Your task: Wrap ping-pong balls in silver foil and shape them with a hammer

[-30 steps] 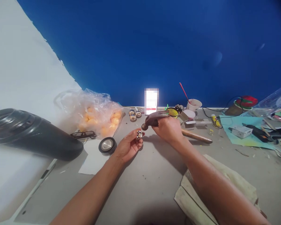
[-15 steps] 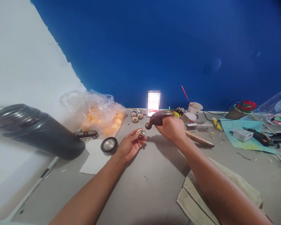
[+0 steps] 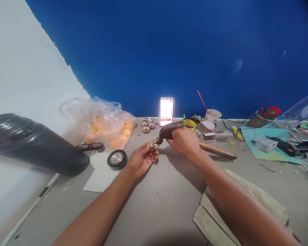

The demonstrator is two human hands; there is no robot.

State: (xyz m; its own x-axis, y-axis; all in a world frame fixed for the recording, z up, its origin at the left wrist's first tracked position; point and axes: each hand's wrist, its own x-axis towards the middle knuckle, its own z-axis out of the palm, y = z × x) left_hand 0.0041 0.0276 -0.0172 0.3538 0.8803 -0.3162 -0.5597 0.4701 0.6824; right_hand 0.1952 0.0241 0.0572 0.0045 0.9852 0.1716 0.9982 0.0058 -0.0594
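Between the thumb and fingers of my left hand (image 3: 141, 160) is a small shiny ball (image 3: 154, 146) with a gold and silver patterned surface. My right hand (image 3: 184, 140) is wrapped round a claw hammer (image 3: 217, 151) close to its head, the wooden handle sticking out to the right. The hammer's round striking face is at the top right of the ball; whether they touch I cannot tell. Farther back, a cluster of similar shiny balls (image 3: 146, 128) rests on the grey table (image 3: 154, 208).
At left stand a dark flask (image 3: 38, 143), its round lid (image 3: 117, 159) and a plastic bag of orange balls (image 3: 110, 126). A bright phone (image 3: 166, 111) leans on the blue wall. Paper cups (image 3: 213, 116), a blue-green sheet (image 3: 256, 135) and a folded cloth (image 3: 220, 218) lie rightward.
The hammer head has come down and left to the ball in my left hand. My left hand keeps its grip. The whole view has shifted slightly.
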